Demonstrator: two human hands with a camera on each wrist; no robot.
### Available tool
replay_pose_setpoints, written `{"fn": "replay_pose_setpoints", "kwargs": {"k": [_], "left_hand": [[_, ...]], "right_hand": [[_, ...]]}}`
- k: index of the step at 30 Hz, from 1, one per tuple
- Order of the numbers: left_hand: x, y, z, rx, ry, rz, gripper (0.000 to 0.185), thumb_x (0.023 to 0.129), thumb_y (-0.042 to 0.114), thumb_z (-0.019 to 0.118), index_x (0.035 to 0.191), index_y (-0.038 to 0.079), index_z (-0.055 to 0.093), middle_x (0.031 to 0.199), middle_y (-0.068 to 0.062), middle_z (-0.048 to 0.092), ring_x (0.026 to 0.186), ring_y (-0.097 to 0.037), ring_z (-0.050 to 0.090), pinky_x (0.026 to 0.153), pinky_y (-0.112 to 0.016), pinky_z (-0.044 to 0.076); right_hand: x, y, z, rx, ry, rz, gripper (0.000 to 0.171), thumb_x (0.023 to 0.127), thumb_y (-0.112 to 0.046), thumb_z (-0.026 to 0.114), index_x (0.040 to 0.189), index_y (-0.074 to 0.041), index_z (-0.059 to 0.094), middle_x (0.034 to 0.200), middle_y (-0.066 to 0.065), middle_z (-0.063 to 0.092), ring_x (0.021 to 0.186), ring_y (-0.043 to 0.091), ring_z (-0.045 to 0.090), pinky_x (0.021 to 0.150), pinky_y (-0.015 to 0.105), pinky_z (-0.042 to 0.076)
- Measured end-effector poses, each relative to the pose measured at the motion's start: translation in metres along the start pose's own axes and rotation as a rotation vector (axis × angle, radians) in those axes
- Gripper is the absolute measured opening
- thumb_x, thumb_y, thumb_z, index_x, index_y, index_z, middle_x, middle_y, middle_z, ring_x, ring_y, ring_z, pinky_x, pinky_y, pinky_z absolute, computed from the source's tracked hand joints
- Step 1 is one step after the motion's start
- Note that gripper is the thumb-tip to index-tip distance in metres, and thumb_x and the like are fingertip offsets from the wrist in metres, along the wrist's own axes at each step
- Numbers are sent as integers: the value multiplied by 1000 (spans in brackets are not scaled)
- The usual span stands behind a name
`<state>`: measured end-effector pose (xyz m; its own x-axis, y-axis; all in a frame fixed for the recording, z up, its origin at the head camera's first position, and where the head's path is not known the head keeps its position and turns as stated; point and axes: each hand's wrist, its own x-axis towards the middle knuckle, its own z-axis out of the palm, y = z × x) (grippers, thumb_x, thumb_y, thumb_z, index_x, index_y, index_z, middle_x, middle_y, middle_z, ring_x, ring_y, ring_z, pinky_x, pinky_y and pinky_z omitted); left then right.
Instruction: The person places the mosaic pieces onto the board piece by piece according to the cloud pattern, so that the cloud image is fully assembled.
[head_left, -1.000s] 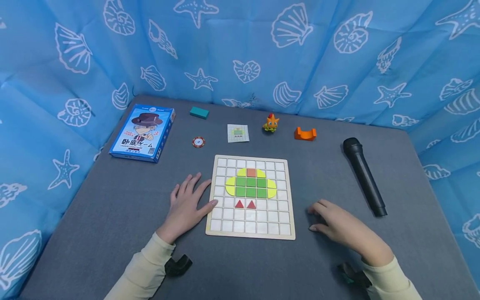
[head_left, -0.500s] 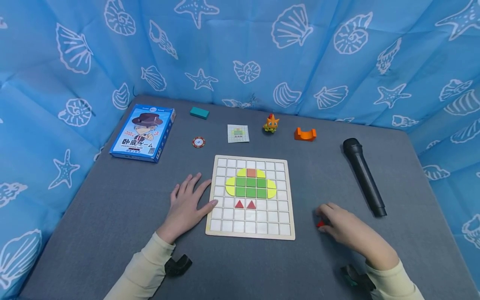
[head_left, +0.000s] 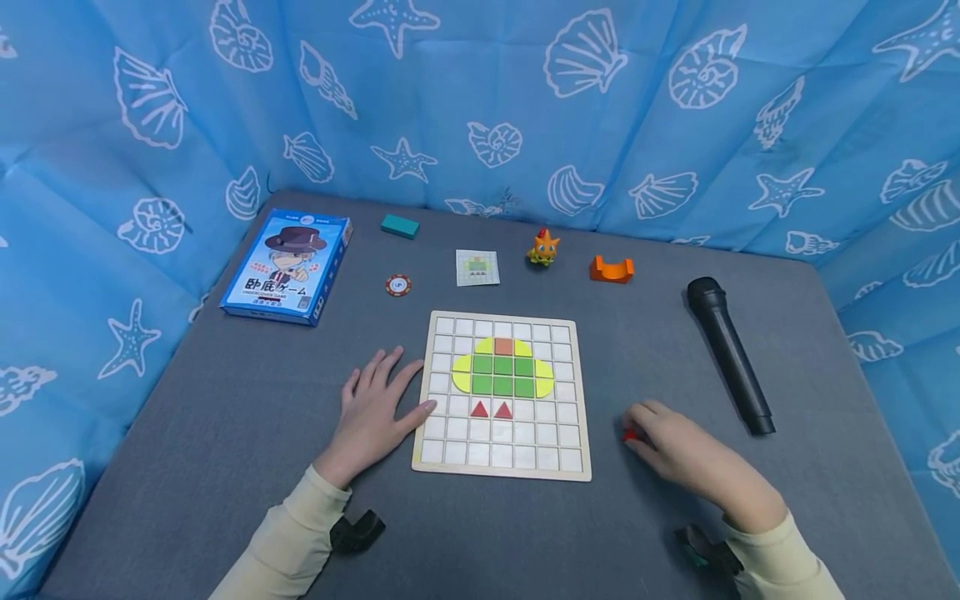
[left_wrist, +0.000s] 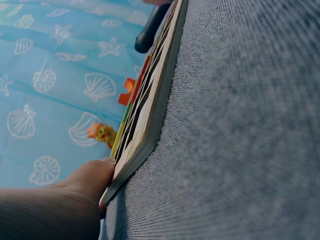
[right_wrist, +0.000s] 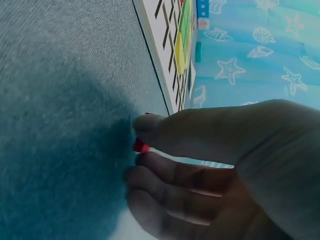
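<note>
Pinching small red piece (head_left: 628,434) in my right hand (head_left: 686,462), right of board (head_left: 501,471); piece's shape hidden; left hand (head_left: 371,417) flat, relaxed.

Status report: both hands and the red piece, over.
Left hand flat, steadying puzzle board. Right hand pinches red piece beside board. Nothing between.

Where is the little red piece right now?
The little red piece is pinched in the right hand above the grey table, just right of the wooden grid board, in the head view.
</note>
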<state>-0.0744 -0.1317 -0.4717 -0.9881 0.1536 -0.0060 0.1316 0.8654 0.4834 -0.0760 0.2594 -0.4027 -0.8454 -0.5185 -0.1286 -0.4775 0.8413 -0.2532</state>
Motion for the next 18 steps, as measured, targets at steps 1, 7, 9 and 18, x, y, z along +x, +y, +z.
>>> {"fn": "replay_pose_setpoints", "kwargs": {"k": [1, 7, 9, 18], "left_hand": [[0, 0, 0, -2, 1, 1, 65, 90, 53, 58, 145, 21, 43, 156, -12, 26, 145, -35, 14, 108, -63, 9], [0, 1, -1, -8, -3, 0, 65, 90, 53, 58, 145, 21, 43, 156, -12, 26, 145, -35, 13, 108, -63, 9], [0, 1, -1, -8, -10, -2, 66, 90, 54, 57, 145, 21, 42, 156, -12, 25, 145, -34, 13, 108, -63, 9], [0, 2, -1, -19, 7, 2, 65, 90, 53, 59, 144, 20, 44, 155, -13, 27, 145, -35, 15, 108, -64, 9]], "right_hand": [[1, -1, -1, -2, 8, -8, 18, 81, -5, 74, 88, -10, 58, 77, -4, 49, 65, 6, 41, 55, 27, 39], [17, -11, -8, 5, -8, -31, 17, 83, -7, 73, 94, -9, 61, 83, -2, 53, 68, 6, 44, 57, 27, 42], [22, -16, -10, 10, -14, -49, 17, 83, -7, 73, 96, -9, 62, 86, -1, 55, 69, 7, 45, 59, 26, 44], [47, -37, -9, 43, -31, -136, 22, 84, -9, 73, 103, -7, 62, 89, 0, 56, 70, 7, 47, 60, 21, 45]]}}
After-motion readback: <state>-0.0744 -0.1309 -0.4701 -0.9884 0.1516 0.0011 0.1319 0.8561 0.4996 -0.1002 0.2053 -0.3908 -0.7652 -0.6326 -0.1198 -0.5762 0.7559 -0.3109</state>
